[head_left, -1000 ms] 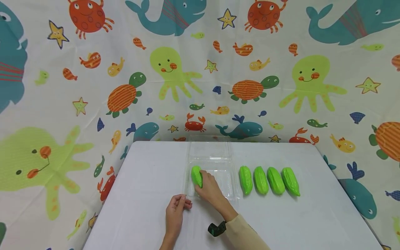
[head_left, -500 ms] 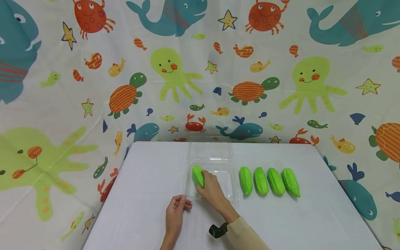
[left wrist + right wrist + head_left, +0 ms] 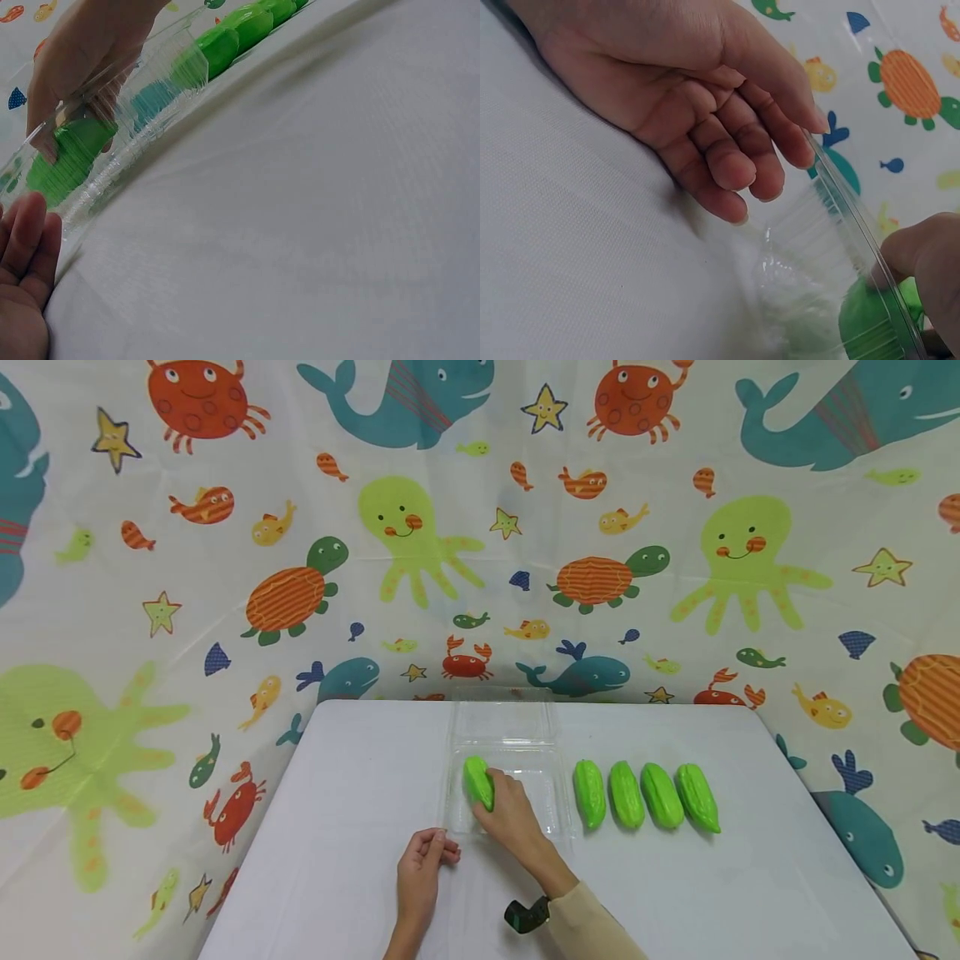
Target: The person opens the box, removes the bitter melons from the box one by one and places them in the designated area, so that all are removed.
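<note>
In the right hand's (image 3: 510, 814) grip, gourd (image 3: 477, 782)

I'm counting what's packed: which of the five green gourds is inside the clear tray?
The leftmost gourd, held by the right hand in the clear tray; the other four lie on the table.

right hand (image 3: 510, 814) hiding part of gourd (image 3: 477, 782), clear tray (image 3: 551, 814) edges faint

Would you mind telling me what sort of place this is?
Probably a staged recording setup, not a kitchen: a white table enclosed by a sea-creature backdrop, with identical green toy gourds lined beside a clear plastic box.
</note>
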Action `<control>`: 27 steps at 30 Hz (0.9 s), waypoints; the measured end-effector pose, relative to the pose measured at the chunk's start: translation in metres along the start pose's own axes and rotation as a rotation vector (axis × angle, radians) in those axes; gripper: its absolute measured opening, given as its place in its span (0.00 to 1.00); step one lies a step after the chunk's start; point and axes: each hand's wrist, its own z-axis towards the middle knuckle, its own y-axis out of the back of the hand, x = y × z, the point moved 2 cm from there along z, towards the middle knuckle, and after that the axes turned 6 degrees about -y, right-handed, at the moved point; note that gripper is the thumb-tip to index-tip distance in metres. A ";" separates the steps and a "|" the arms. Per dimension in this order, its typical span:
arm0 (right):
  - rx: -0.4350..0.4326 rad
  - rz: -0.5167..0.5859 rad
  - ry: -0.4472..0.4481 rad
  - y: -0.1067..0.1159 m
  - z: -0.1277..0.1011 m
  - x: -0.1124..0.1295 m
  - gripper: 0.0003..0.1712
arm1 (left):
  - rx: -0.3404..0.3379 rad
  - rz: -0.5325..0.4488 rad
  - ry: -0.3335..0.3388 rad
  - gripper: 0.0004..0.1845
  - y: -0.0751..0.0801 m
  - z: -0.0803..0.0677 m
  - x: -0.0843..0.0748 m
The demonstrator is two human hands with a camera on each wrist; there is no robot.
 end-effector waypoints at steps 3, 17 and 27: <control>-0.004 -0.002 -0.001 0.001 0.000 -0.001 0.32 | -0.001 -0.001 0.001 0.15 0.000 -0.001 0.000; -0.023 0.016 -0.012 0.007 -0.004 -0.006 0.31 | -0.002 -0.004 -0.026 0.15 0.001 -0.002 0.004; -0.040 0.001 -0.026 0.017 -0.003 -0.004 0.32 | 0.006 -0.018 -0.047 0.14 0.004 -0.001 0.004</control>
